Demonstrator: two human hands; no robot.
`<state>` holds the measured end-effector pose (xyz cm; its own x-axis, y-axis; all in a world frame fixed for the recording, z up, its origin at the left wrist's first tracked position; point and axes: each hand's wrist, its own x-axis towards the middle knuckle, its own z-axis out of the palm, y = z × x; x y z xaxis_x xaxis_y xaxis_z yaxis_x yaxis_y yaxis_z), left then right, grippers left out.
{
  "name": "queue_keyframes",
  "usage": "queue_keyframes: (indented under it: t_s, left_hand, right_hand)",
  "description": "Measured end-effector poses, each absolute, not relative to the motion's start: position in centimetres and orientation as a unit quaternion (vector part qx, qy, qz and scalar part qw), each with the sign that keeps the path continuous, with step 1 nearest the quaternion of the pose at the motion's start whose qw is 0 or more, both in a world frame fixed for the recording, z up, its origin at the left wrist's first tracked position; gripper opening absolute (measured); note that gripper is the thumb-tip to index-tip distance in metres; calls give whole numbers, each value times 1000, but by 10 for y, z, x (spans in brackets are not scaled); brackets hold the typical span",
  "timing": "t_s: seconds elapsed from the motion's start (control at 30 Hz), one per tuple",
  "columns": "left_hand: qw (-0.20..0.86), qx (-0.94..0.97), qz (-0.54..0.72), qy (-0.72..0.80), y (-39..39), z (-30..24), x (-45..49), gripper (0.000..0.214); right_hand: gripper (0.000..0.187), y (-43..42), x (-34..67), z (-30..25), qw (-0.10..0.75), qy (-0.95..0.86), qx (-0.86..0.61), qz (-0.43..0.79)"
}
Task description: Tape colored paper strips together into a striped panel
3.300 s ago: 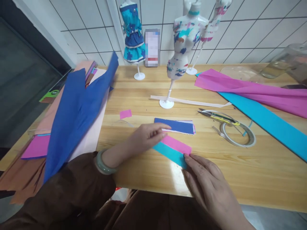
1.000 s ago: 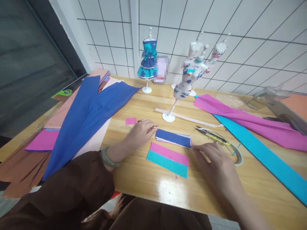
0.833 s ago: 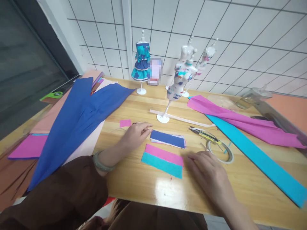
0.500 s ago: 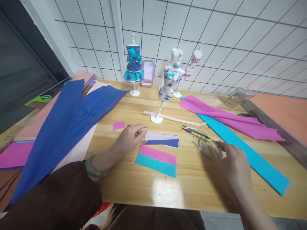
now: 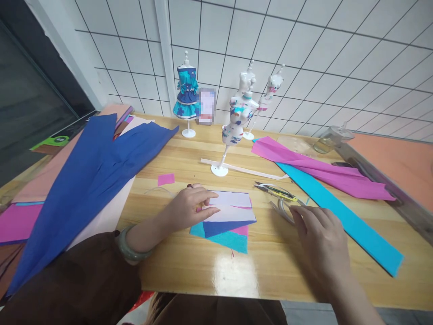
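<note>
While the left hand [image 5: 187, 207] sits at the left end of the pale strips [image 5: 233, 213], its grip is spread, thumb and index apart with both tips over the stack. Strips are mid-surface [image 5: 270, 271], fanned, blue strip [image 5: 228, 228] showing along the near side and overlapping the pink-and-teal piece [image 5: 233, 242] underneath. Right hand [image 5: 324, 234] is at the tape roll [image 5: 282, 213], fingers curled over its right side; they hide the contact, so can't tell whether that grip is pinching it. Yellow-handled snips [image 5: 286, 194] lie just behind the roll.

Containers: one clear container [image 5: 329, 139] at far right, pale yellow liquid low inside, near the magenta sheet [image 5: 314, 166]. Flat clear plastic item [image 5: 297, 145] beside it, contents can't be made out.

Labels: phone [image 5: 206, 107] leans on the tiled wall [image 5: 216, 40] next to the dressed mannequin [image 5: 186, 92], screen pixelated, unreadable. Green item [image 5: 56, 142] at far left has a dark round patch, any print too small to read
</note>
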<state>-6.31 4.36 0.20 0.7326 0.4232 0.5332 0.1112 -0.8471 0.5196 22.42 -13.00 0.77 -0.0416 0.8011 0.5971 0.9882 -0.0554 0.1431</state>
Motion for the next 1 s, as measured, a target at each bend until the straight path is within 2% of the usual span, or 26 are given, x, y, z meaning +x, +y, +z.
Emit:
queue_keyframes:
  t_s: [0.1,0.3,0.43,0.67,1.0]
  left_hand:
    - [235,904,324,151,43,1,-63,25]
    - [244,901,326,151,43,0,-62,22]
    - [249,897,332,152,43,1,-62,20]
    - [256,898,323,156,43,1,-61,20]
    - [264,898,313,164,42,-1,-61,21]
  right_hand:
    - [13,-135,217,9,178,-683,-667,-241]
    - [17,-138,207,9,232,-716,-656,-58]
    - [21,-136,207,13,230,-699,-677,14]
    - [24,-138,204,17,223,-682,-695,43]
    - [16,-117,172,24,281,-728,-624,34]
